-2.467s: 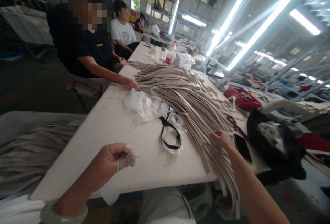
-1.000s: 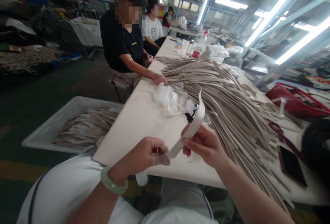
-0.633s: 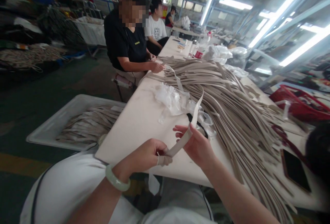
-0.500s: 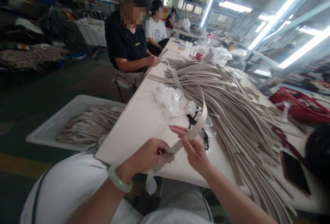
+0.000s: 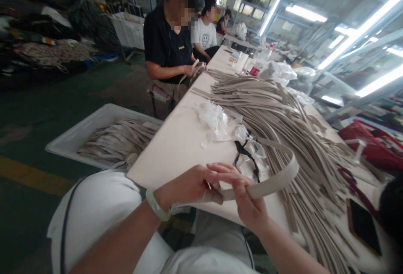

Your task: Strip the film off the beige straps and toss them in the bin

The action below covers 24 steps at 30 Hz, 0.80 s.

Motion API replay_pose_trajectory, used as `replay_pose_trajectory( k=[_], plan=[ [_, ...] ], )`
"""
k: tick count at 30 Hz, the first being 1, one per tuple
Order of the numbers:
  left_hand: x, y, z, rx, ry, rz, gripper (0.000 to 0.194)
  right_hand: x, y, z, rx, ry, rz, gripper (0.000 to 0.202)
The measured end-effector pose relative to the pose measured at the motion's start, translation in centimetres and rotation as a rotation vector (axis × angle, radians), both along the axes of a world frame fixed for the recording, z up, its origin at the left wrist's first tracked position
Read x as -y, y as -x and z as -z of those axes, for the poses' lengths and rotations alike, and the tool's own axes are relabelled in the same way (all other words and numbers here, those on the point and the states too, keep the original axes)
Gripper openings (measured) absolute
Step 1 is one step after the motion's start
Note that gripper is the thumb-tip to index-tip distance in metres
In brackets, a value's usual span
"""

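A beige strap (image 5: 277, 181) runs between my hands above the near edge of the white table (image 5: 170, 139) and curves back toward the pile of straps (image 5: 283, 127). My left hand (image 5: 198, 185), with a pale bangle on its wrist, is closed on the strap's near part. Just to the right, my right hand (image 5: 247, 196) has the strap between its fingers, and its fingertips reach over to my left hand. Crumpled clear plastic (image 5: 214, 118) and a black cord (image 5: 247, 152) lie on the table beyond my hands.
On the floor at the left, a white bin (image 5: 63, 143) holds straps. A phone (image 5: 363, 223) lies on the right, with a red basket (image 5: 371, 143) behind it. A person in black (image 5: 166, 43) sits at the table's left side, handling a strap.
My hands have come together and lower, the fingertips now meeting. The strap's loop has swung from upright to the right. The view has shifted left, and the person's hands have moved closer in.
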<state>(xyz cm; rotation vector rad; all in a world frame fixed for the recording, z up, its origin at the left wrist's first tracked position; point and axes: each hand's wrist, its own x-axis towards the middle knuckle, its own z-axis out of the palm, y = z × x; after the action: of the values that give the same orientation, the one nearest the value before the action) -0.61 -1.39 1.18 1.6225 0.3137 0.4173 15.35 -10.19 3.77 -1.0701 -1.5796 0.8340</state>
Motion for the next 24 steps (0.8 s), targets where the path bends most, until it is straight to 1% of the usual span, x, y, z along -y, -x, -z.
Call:
replay_pose_trajectory(
  k=[2, 3, 4, 6, 7, 8, 9, 10, 14, 16, 18, 20, 22, 23, 24],
  plan=[
    [0.1, 0.0, -0.2, 0.044, -0.020, -0.001, 0.029, 0.2, 0.3, 0.3, 0.004, 0.087, -0.066, 0.032],
    [0.1, 0.0, -0.2, 0.018, -0.016, -0.003, 0.027, 0.3, 0.1, 0.2, -0.049, 0.117, -0.063, 0.032],
    [0.0, 0.2, -0.1, -0.038, -0.002, -0.003, 0.024, 0.2, -0.1, -0.2, -0.136, 0.135, -0.030, 0.034],
    [-0.1, 0.5, 0.3, -0.167, 0.039, -0.017, 0.021, 0.0, -1.0, -1.1, -0.346, 0.121, 0.106, 0.040],
    [-0.2, 0.6, 0.5, -0.210, 0.055, -0.028, 0.022, -0.1, -1.3, -1.5, -0.418, 0.102, 0.173, 0.044],
    [-0.2, 0.7, 0.7, -0.230, 0.058, -0.036, 0.024, -0.2, -1.5, -1.9, -0.444, 0.088, 0.217, 0.046],
    [-0.2, 0.8, 0.8, -0.222, 0.055, -0.042, 0.024, -0.2, -1.5, -2.0, -0.429, 0.087, 0.232, 0.046],
    [-0.1, 0.7, 0.9, -0.192, 0.056, -0.035, 0.022, -0.2, -1.3, -2.0, -0.392, 0.096, 0.218, 0.045],
    [0.5, 0.3, 0.9, -0.007, 0.072, 0.025, 0.009, 0.4, 0.4, -0.8, -0.239, 0.243, 0.097, 0.048],
    [0.6, 0.3, 0.9, 0.014, 0.075, 0.056, 0.006, 0.5, 0.7, -0.8, -0.179, 0.262, 0.123, 0.050],
    [0.6, 0.4, 0.9, -0.026, 0.073, 0.046, 0.010, 0.4, 0.2, -1.9, -0.122, 0.210, 0.186, 0.050],
    [0.5, 0.7, 1.0, -0.082, 0.073, 0.015, 0.020, 0.3, -0.7, -3.6, -0.073, 0.143, 0.229, 0.045],
    [0.5, 0.9, 1.0, -0.108, 0.088, 0.013, 0.026, 0.4, -1.4, -4.9, -0.028, 0.127, 0.225, 0.041],
    [0.6, 0.9, 1.0, -0.101, 0.104, 0.023, 0.026, 0.6, -1.4, -5.1, -0.003, 0.130, 0.212, 0.041],
    [0.8, 0.8, 0.9, -0.081, 0.117, 0.037, 0.025, 0.7, -1.1, -5.0, 0.020, 0.141, 0.191, 0.042]
  ],
)
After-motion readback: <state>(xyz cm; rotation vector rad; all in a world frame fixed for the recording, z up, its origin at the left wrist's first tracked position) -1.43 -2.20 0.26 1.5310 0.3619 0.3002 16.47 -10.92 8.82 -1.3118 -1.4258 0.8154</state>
